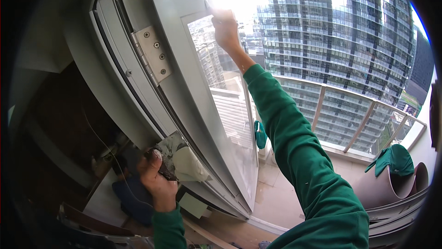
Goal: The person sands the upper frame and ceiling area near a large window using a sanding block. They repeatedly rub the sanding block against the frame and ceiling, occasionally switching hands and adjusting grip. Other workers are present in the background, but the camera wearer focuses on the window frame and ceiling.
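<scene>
Smeared plate (181,158), lengthwise toward lower right

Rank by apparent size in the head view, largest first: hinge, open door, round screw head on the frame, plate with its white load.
1. Open door
2. Plate with its white load and hinge: too alike to rank
3. Screw head

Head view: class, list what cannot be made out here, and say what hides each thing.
All in the head view:
- What the right hand grips, if anything: glare blurs it.
- The underside of the smeared plate in the left hand: it faces away.
- The blue shape at lower left: too shadowed to identify.
- The top of the tall building: the upper edge cuts it off.
</scene>
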Motion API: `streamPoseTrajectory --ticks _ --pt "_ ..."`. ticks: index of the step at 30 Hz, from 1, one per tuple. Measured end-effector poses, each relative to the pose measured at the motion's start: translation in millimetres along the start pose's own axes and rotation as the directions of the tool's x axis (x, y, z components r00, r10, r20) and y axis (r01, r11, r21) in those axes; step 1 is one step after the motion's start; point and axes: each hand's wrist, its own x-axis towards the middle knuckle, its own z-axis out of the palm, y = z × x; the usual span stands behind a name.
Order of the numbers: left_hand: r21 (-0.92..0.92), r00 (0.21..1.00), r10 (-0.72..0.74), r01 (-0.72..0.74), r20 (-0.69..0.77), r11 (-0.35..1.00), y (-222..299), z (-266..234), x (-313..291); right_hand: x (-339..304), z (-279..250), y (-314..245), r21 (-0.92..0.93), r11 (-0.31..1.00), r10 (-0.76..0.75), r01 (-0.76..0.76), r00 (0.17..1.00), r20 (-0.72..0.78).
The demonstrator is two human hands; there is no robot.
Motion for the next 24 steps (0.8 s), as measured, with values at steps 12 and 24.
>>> streamPoseTrajectory --ticks 12,24 --pt "0.026 1.0 -0.014 0.014 -0.015 1.0 4 5 -1 68 -38 -5 0.212 0.9 0.307 -0.381 0.899 0.313" --pt "0.037 0.996 0.008 -0.012 0.089 0.999 -3 -12 2 47 -69 78 -0.063 0.995 -0.071 0.081 0.988 0.136"
